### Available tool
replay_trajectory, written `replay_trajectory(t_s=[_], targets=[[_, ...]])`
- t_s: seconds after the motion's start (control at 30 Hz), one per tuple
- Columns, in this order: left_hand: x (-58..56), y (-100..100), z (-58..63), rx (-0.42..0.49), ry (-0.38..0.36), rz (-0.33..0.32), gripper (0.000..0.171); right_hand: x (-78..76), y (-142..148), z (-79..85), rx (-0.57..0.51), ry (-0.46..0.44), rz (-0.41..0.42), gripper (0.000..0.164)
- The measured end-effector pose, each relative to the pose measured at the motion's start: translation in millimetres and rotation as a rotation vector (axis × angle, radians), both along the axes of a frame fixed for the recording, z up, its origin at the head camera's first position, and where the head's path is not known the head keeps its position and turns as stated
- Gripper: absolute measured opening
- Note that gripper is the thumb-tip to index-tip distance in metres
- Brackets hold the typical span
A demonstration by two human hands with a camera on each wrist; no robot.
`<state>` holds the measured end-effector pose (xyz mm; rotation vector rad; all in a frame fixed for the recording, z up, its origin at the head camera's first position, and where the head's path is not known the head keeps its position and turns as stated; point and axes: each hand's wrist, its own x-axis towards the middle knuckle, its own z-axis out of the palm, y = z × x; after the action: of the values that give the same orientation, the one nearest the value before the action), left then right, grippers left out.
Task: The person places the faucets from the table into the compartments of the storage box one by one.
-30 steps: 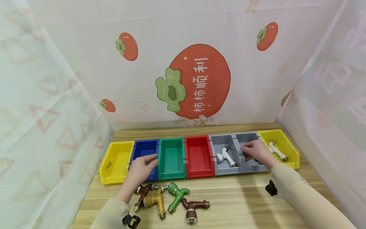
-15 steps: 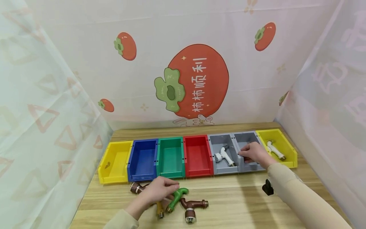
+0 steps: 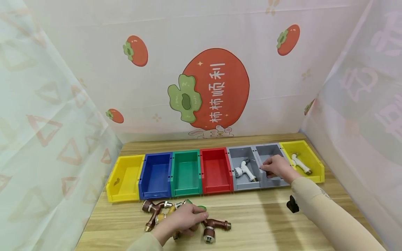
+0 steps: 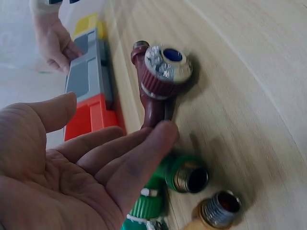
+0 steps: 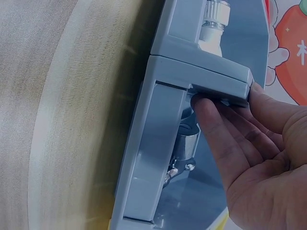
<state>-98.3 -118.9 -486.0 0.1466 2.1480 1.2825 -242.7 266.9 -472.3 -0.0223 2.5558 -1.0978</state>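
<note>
My left hand (image 3: 185,219) reaches over the green tap (image 4: 146,203), hiding most of it in the head view. Its fingers are extended, with the fingertips at the near end of a brown tap (image 3: 216,225). Nothing lies in the left palm. At the right, my right hand (image 3: 277,167) pinches the side wall of a grey bin (image 5: 201,72) between thumb and fingers. A chrome-coloured fitting (image 5: 186,146) lies inside that bin, below the fingers. A second brown tap (image 3: 154,212) and a yellow tap (image 3: 160,218) lie left of my left hand.
Yellow (image 3: 122,195), blue (image 3: 155,193), green (image 3: 187,191) and red (image 3: 217,188) bins continue the row leftwards. White taps lie in the other grey bin (image 3: 246,186) and the right-hand yellow bin (image 3: 318,165). Printed cloth walls (image 3: 141,90) enclose the wooden table (image 3: 251,223).
My left hand has come down from in front of the blue bin and moved right, over the green tap towards the brown one. My right hand stays at the grey bin's wall.
</note>
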Motion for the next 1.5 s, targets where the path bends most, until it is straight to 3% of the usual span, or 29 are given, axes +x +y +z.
replay_trajectory(t_s=[0.27, 0.4, 0.57, 0.7, 0.9, 1.17, 1.5], targets=[[-0.1, 28, 0.1, -0.239, 0.276, -0.144, 0.056, -1.1, -1, 0.4, 0.012, -0.004, -0.003, 0.029], [6.4, 42, -5.0, -0.348, 0.367, -0.243, 0.064, -0.1, -3, 1.1, 0.017, 0.004, -0.001, 0.030], [19.7, 56, -13.3, -0.544, 0.449, -0.412, 0.074, 1.2, -4, 2.0, 0.024, 0.012, 0.001, 0.032], [24.5, 60, -22.9, -0.636, 0.506, -0.491, 0.079, 0.3, -3, 0.4, 0.025, 0.019, 0.006, 0.034], [25.4, 61, -38.1, -0.658, 0.624, -0.544, 0.080, -1.3, -2, -2.3, 0.029, 0.030, 0.008, 0.034], [20.6, 65, -56.7, -0.598, 0.768, -0.634, 0.076, -0.5, -3, -2.9, 0.041, 0.045, 0.005, 0.031], [12.5, 70, -73.4, -0.564, 1.004, -0.604, 0.069, 2.2, -4, -2.7, 0.037, 0.046, 0.002, 0.028]])
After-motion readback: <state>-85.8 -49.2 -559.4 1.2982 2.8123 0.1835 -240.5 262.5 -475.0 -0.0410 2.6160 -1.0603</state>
